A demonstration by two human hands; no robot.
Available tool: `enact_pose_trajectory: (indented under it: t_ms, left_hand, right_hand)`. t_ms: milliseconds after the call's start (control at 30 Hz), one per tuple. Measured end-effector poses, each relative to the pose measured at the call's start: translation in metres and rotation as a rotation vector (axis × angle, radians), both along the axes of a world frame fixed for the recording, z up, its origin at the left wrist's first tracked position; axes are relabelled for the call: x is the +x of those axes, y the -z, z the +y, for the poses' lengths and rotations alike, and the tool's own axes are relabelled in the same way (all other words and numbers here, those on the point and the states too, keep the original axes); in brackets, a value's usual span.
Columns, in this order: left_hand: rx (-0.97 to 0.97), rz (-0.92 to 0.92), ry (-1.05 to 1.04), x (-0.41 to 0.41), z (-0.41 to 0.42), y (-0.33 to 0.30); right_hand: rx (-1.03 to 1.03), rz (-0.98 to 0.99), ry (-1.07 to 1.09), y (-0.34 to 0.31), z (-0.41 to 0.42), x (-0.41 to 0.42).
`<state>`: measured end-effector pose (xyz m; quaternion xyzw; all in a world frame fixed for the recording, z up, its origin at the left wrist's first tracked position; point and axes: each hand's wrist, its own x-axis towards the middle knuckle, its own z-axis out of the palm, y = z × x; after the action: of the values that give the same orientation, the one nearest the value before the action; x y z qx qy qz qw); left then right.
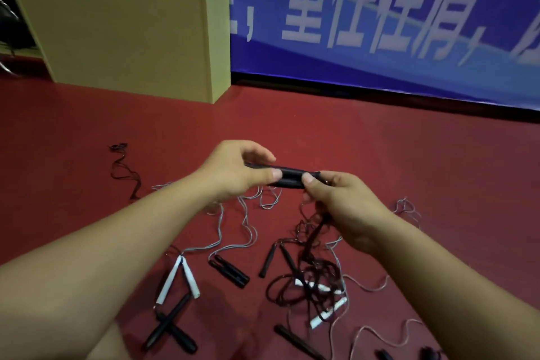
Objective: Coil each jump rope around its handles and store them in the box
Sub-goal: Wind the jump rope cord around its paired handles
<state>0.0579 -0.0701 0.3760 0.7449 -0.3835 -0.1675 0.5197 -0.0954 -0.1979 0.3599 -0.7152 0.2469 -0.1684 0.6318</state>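
Both hands hold a pair of black jump-rope handles (289, 177) side by side above the red floor. My left hand (236, 172) grips their left end with thumb and fingers. My right hand (339, 204) pinches their right end, and the dark rope (314, 242) hangs from it down into a tangle on the floor. Below lie several more ropes: white handles (178, 278), black handles (229, 270), crossed black handles (169, 327), clear cords (245, 222). The yellowish cardboard box (117, 35) stands at the far left.
A blue banner with white characters (380, 17) runs along the wall behind. Another dark rope (124, 171) lies loose on the floor to the left. Bare red floor (409, 155) stretches between the ropes and the banner.
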Motion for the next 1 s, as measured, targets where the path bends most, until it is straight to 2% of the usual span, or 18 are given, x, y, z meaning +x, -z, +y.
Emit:
enact_pose_trajectory:
  t_ms: [33, 133, 167, 267, 333, 433, 500, 667, 833, 900, 1000]
  left_hand:
    - [-0.068, 0.048, -0.064, 0.001, -0.002, -0.001]
    - [-0.114, 0.146, -0.181, -0.003, -0.003, 0.001]
    - [-0.146, 0.273, -0.22, -0.003, -0.003, 0.003]
    - [-0.214, 0.808, -0.294, -0.004, 0.003, -0.002]
    - [-0.1, 0.96, -0.193, -0.008, 0.007, -0.003]
    - [0.033, 0.974, 0.04, -0.019, 0.009, 0.005]
    - [-0.005, 0.935, 0.107, -0.023, 0.004, 0.011]
    - [-0.209, 0.941, -0.098, -0.023, -0.012, 0.011]
    - [-0.433, 1.015, -0.17, -0.005, -0.01, -0.004]
    - [-0.503, 0.977, -0.216, 0.003, -0.009, -0.01]
    - [-0.533, 0.787, -0.331, 0.018, -0.005, -0.011]
  right_hand:
    - [0.088, -0.021, 0.0, -0.004, 0.0, 0.002]
    - [0.267, -0.042, 0.017, -0.01, -0.003, 0.009]
    - [0.311, -0.053, 0.038, -0.011, -0.003, 0.011]
    - [0.459, -0.092, 0.094, -0.01, -0.005, 0.015]
    - [0.517, -0.096, 0.081, -0.009, -0.003, 0.016]
    - [0.527, -0.064, -0.001, -0.003, 0.005, 0.018]
    - [0.514, -0.035, -0.07, 0.003, 0.013, 0.02]
    - [0.614, 0.039, -0.203, 0.004, 0.025, 0.024]
    - [0.607, 0.105, -0.247, 0.001, 0.02, 0.03]
    - [0.563, 0.118, -0.279, 0.001, 0.016, 0.03]
    - [0.524, 0.144, -0.355, 0.002, 0.011, 0.028]
